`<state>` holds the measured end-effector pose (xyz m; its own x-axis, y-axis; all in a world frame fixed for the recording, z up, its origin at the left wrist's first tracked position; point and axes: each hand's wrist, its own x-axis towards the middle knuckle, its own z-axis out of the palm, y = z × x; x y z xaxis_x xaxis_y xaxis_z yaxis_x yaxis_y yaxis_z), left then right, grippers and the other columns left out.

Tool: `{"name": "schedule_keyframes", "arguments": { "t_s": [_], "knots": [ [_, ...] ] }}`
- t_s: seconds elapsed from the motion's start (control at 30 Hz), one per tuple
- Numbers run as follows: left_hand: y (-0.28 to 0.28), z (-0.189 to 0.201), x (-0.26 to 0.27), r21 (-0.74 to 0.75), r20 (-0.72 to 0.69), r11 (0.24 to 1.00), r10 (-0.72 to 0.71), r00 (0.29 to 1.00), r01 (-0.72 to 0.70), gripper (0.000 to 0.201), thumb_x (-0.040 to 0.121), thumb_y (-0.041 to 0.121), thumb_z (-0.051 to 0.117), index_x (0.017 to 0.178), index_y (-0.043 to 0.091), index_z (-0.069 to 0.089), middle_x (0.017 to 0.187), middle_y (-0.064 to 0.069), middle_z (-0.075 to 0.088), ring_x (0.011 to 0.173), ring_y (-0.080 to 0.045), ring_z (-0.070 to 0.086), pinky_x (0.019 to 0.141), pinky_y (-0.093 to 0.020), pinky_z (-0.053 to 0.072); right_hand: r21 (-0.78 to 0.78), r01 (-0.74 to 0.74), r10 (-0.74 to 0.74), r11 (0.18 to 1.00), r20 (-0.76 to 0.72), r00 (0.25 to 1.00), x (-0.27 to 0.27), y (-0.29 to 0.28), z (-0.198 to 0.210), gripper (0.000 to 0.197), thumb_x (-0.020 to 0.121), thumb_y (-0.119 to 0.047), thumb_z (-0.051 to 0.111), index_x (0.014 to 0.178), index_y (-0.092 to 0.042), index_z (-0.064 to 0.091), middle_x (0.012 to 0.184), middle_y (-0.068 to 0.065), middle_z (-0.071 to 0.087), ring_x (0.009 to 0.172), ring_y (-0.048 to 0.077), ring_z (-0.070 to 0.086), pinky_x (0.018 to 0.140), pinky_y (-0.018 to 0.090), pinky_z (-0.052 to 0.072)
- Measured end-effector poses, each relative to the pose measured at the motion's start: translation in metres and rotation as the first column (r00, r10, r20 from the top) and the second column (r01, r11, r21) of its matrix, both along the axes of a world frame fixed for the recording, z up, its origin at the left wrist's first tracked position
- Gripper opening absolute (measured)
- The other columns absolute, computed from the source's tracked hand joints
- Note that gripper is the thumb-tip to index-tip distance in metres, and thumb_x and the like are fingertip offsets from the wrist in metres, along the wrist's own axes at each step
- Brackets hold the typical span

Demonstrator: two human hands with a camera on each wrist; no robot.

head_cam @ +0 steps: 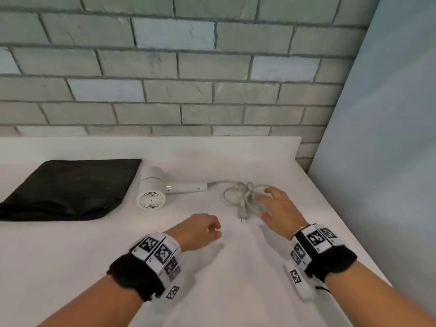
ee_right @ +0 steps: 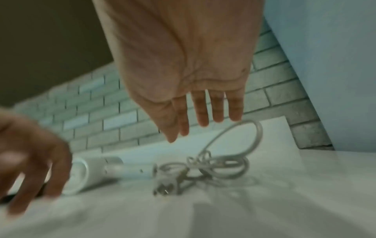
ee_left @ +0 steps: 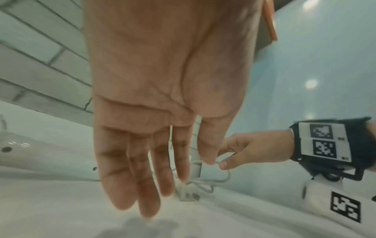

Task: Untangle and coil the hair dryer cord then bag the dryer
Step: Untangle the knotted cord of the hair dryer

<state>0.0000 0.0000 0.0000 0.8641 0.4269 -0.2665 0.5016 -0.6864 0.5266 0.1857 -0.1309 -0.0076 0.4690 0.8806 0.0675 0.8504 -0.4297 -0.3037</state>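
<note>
A white hair dryer lies on its side on the white table, handle pointing right. Its white cord is a tangled heap right of the handle, with the plug at the near side. My right hand is spread over the heap; in the right wrist view its fingers are straight above the cord and plug, and contact is unclear. My left hand hovers empty left of the plug, with fingers hanging relaxed. A flat black bag lies left of the dryer.
A grey brick wall runs along the table's back edge. A pale blue panel stands close on the right, beside the cord heap. The table's right edge runs diagonally under my right wrist.
</note>
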Motion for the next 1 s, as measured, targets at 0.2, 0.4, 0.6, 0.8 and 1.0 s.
{"name": "schedule_keyframes", "arguments": {
  "t_s": [0.2,0.4,0.6,0.8,1.0],
  "knots": [
    [0.031,-0.008,0.052,-0.349,0.049,0.885,0.346,0.937,-0.309,0.047,0.09,0.03,0.051,0.13,0.008,0.042,0.115,-0.007,0.053,0.089,-0.022,0.056,0.062,-0.025,0.045,-0.145,0.298,-0.308,0.944,-0.05,0.95,0.02,0.017,-0.01,0.067,0.092,-0.027,0.044,0.145,-0.027,0.002,0.151,0.019,0.013,0.122,0.04,0.042,0.094,0.044,0.042],
    [0.039,-0.016,0.093,-0.321,0.06,0.885,0.375,0.925,-0.337,0.065,0.091,0.042,0.045,0.141,0.007,0.024,0.146,-0.012,0.037,0.127,-0.029,0.043,0.103,-0.041,0.041,-0.107,0.301,-0.309,0.947,-0.062,0.949,0.03,0.022,-0.013,0.039,0.095,-0.024,0.036,0.133,-0.013,0.04,0.122,0.02,0.052,0.109,0.036,0.054,0.085,0.038,0.045],
    [0.033,-0.022,0.112,-0.244,0.044,0.894,0.397,0.917,-0.376,0.072,0.083,0.06,0.046,0.13,0.005,0.041,0.135,-0.014,0.049,0.119,-0.03,0.051,0.095,-0.037,0.045,0.073,0.266,-0.249,0.961,-0.185,0.951,0.023,0.015,-0.012,0.022,0.092,-0.024,0.046,0.107,-0.013,0.058,0.076,0.014,0.064,0.08,0.032,0.058,0.067,0.031,0.039],
    [0.027,-0.024,0.107,-0.332,0.144,0.868,0.434,0.889,-0.37,0.022,0.082,0.027,0.06,0.069,0.011,0.05,0.071,-0.004,0.051,0.068,-0.02,0.052,0.063,-0.03,0.045,0.244,0.234,-0.194,0.941,-0.176,0.965,0.019,0.005,0.007,0.017,0.093,-0.021,0.045,0.099,-0.01,0.057,0.071,0.014,0.061,0.071,0.034,0.057,0.068,0.039,0.047],
    [0.032,-0.008,0.082,-0.444,0.107,0.806,0.481,0.87,-0.391,0.021,0.076,0.025,0.064,0.074,0.004,0.063,0.053,-0.003,0.04,0.046,-0.018,0.043,0.051,-0.024,0.043,0.507,0.314,-0.274,0.803,-0.154,0.949,0.016,-0.011,0.042,0.017,0.094,-0.015,0.04,0.099,-0.006,0.053,0.073,0.019,0.062,0.069,0.035,0.055,0.063,0.041,0.045]
  ]
}}
